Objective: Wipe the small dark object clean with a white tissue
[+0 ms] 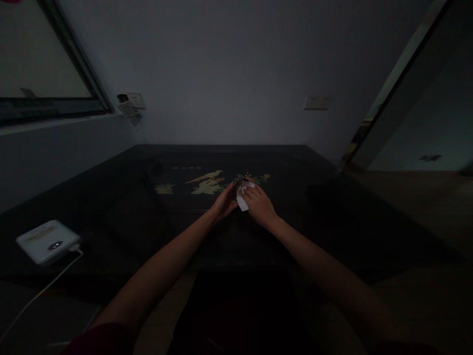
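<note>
Both my hands are together over the middle of the dark table (148,231). My left hand (223,203) is wrapped round the side of a small dark object with a shiny rim (236,182); the dim light hides its exact kind. A white tissue (242,202) lies under the fingers of my right hand (260,205), which press it against that object. One end of the tissue hangs down between the two hands. The fingers cover much of the object.
A white box-shaped device (48,241) with a white cable (44,291) sits at the table's left edge. The tabletop bears a bird-and-flower picture (207,185). A wall socket (316,102) is above the back edge; another socket with a plug (129,106) is at left.
</note>
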A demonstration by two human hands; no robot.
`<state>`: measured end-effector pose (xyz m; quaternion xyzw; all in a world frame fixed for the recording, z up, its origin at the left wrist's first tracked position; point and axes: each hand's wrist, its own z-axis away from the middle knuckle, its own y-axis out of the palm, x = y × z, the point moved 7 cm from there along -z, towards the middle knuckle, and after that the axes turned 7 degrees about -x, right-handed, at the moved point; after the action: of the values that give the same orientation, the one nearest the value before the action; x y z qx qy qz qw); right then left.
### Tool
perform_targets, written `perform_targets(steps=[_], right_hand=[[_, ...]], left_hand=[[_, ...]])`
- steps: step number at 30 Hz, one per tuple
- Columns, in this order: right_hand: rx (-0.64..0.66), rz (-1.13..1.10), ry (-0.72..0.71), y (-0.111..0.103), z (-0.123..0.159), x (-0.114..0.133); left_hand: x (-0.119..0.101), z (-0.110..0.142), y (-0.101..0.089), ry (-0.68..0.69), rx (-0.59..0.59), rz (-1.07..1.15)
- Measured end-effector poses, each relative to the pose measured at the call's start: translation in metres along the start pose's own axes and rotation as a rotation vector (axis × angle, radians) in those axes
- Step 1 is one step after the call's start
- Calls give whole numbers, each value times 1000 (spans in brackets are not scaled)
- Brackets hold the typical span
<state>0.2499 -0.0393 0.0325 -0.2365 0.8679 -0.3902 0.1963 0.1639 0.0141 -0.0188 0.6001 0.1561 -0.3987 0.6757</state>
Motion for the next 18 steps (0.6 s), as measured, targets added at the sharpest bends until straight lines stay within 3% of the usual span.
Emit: perform_targets(steps=[9,18], right_hand=[[79,-163,-8,6,-3,-5],[-29,-727,374,10,1,-15]], left_hand=[[-1,-3,-4,8,-4,-13],[-2,-2,-5,143,18,-154]])
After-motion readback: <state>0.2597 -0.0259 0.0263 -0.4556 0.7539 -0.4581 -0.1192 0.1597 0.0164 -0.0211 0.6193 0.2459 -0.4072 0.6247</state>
